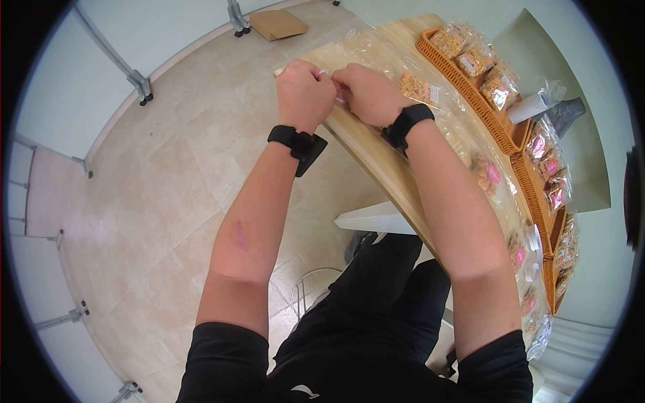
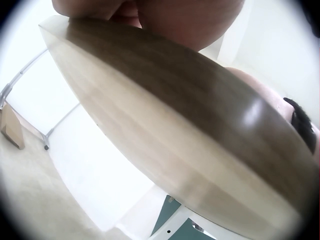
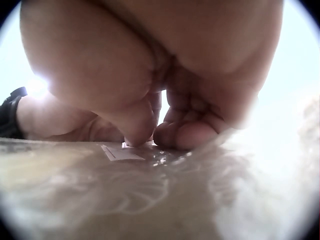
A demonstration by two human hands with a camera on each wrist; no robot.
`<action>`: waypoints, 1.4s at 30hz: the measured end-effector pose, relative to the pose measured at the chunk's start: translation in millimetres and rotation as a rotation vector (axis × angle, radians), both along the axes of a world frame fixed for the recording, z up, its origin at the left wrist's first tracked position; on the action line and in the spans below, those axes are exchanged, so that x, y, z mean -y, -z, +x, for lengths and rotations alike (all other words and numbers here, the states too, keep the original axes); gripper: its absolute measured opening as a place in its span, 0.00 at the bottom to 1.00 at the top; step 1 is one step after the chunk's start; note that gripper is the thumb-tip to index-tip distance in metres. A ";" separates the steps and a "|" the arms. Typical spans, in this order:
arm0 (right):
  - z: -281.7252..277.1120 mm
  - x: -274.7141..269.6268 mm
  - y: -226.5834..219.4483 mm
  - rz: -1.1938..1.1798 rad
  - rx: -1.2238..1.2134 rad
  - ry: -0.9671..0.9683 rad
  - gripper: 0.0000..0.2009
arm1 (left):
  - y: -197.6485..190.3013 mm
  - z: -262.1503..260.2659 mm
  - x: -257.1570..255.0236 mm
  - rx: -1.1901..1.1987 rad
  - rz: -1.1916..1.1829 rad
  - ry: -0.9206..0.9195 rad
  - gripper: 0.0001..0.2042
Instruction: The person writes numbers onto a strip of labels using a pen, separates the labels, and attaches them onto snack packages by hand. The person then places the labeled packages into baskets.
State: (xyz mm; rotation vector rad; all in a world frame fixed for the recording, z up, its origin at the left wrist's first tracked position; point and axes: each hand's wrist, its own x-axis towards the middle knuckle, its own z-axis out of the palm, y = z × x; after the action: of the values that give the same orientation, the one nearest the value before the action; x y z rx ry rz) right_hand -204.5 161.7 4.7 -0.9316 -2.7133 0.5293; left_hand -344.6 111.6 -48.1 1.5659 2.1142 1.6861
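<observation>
At the near edge of the wooden table, my left hand point(image 1: 304, 93) and right hand point(image 1: 374, 94) are close together with curled fingers. Between them shows a small white-and-pink piece point(image 1: 340, 93), like a label, which both hands pinch; the fingers mostly cover it. In the right wrist view, the right hand's fingertips point(image 3: 186, 135) are down at a sheet of clear plastic point(image 3: 200, 185), beside a small white slip point(image 3: 120, 153) with dark lines. The left wrist view mostly shows the table's edge point(image 2: 165, 125), with part of a hand point(image 2: 190, 20) above it.
A bag of orange-brown snacks point(image 1: 418, 88) lies right of the hands, and pink-labelled bags point(image 1: 487, 171) line the table further along. Wicker trays point(image 1: 470, 87) of packed snacks stand behind, with a white roll point(image 1: 529, 107). On the tiled floor lies a brown cardboard piece point(image 1: 279, 25).
</observation>
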 end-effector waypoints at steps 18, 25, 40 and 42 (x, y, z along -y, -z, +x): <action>20.8 11.7 -19.8 -0.184 -0.088 -0.047 0.04 | 1.0 -4.2 2.0 -0.081 0.062 -0.019 0.05; 32.0 22.6 -19.5 -0.353 -0.244 0.133 0.05 | -1.8 -6.2 4.2 -0.064 0.034 -0.011 0.06; 30.5 35.8 -20.2 -0.449 -0.459 0.172 0.05 | -51.6 1.0 81.6 1.020 0.109 0.512 0.06; 38.1 52.8 -37.2 -0.504 -0.543 0.159 0.06 | -55.8 8.2 88.8 1.079 0.131 0.548 0.07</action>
State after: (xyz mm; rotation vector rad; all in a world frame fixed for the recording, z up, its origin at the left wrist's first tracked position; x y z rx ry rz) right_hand -166.4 108.8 42.0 -0.9265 -2.0332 1.2578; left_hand -336.4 22.8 7.7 0.7696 0.9578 1.8138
